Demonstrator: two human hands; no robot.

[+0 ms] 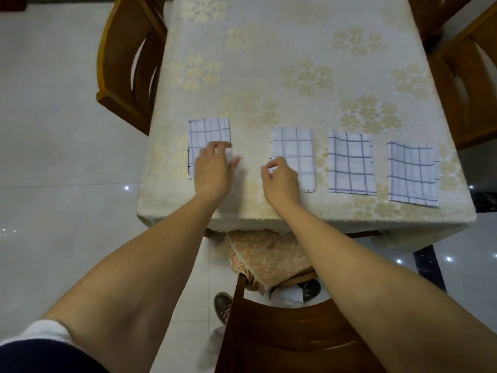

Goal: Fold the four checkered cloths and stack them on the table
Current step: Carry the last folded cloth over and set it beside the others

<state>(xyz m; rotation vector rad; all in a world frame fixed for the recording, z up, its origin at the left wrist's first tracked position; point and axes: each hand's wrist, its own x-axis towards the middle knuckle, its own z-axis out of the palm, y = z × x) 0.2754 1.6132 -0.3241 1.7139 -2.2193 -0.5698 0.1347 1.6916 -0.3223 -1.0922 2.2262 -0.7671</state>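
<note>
Neatly folded into upright rectangles, four checkered cloths lie apart in a single row near the front edge of the table (269, 63), none stacked on another. Each is white with a thin blue-grey grid, and small dark stitches show along some edges.

The leftmost cloth (207, 130) sits well apart from the other three. The second cloth (295, 149), third cloth (351, 165) and fourth cloth (412, 175) lie closer together, the fourth slightly skewed near the table's right corner.

Two bare hands are in view. The left hand (212, 175) rests on the lower right part of the leftmost cloth, fingers loosely spread and gripping nothing. The right hand (282, 181) has its fingers curled at the left edge of the second cloth; I cannot tell whether they pinch that edge.

A cream tablecloth with pale gold flower clusters covers the table.
</note>
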